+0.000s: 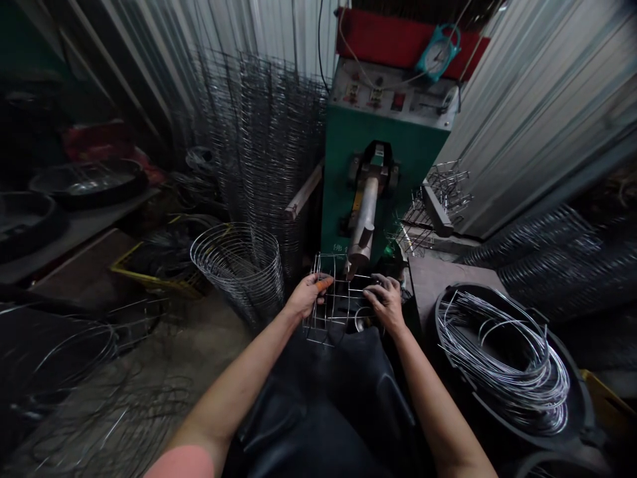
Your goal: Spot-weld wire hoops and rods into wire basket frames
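A small wire grid basket (332,299) rests in front of me, under the metal electrode arm (363,226) of a green welding machine (348,153). My left hand (306,295) grips the basket's left side, an orange cover on one finger. My right hand (385,302) is closed on the basket's right side wires. A black apron (328,398) covers my lap below the basket.
A round wire cage (239,262) stands at the left. Tall stacks of wire mesh (263,139) lean at the back. A black tub (468,398) of bent wire rings sits at the right. Wire baskets (438,199) pile beside the machine. Loose wire lies on the floor at the left.
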Available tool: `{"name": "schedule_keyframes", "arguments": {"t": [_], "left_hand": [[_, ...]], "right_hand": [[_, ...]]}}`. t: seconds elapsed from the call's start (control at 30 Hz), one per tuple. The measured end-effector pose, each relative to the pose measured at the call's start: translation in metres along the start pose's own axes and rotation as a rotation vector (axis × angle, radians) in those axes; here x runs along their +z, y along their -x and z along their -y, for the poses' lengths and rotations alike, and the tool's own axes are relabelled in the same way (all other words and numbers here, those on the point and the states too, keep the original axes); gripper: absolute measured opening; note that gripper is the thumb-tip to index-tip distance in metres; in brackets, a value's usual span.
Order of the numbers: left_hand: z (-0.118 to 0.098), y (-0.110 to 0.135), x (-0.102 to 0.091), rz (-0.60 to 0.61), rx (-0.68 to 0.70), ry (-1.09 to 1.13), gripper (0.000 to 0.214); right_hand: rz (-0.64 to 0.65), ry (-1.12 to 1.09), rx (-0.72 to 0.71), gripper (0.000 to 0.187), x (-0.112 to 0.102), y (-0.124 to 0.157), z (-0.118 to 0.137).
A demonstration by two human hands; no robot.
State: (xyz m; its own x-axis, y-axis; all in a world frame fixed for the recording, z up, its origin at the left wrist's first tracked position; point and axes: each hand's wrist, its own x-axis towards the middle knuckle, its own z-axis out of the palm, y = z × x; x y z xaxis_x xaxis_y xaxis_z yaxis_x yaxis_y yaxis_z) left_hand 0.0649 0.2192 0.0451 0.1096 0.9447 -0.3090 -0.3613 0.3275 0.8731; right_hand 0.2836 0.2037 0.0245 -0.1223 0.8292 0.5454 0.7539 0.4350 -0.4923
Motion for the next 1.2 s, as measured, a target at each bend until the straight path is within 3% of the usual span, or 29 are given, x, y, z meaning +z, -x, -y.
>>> {"name": "schedule_keyframes", "arguments": {"t": [0.5, 0.87, 1.0, 1.2], "left_hand": [[-0.003, -0.025, 0.001, -0.011, -0.032, 0.030, 0.037], [-0.005, -0.031, -0.002, 0.039, -0.023, -0.008, 0.041], [0.002, -0.011, -0.010, 0.074, 0.004, -0.031, 0.041], [0.024, 0.048, -0.034, 0.078, -0.002, 0.042, 0.038]], "right_hand": [[0.067, -0.007, 0.050, 0.019, 0.000, -0.024, -0.004], [0.105, 0.040, 0.075, 0.021, -0.003, -0.025, -0.002], [0.090, 0.064, 0.037, 0.019, -0.009, -0.010, 0.013], [0.131, 0.079, -0.088, 0.016, -0.022, 0.030, 0.055]]}}
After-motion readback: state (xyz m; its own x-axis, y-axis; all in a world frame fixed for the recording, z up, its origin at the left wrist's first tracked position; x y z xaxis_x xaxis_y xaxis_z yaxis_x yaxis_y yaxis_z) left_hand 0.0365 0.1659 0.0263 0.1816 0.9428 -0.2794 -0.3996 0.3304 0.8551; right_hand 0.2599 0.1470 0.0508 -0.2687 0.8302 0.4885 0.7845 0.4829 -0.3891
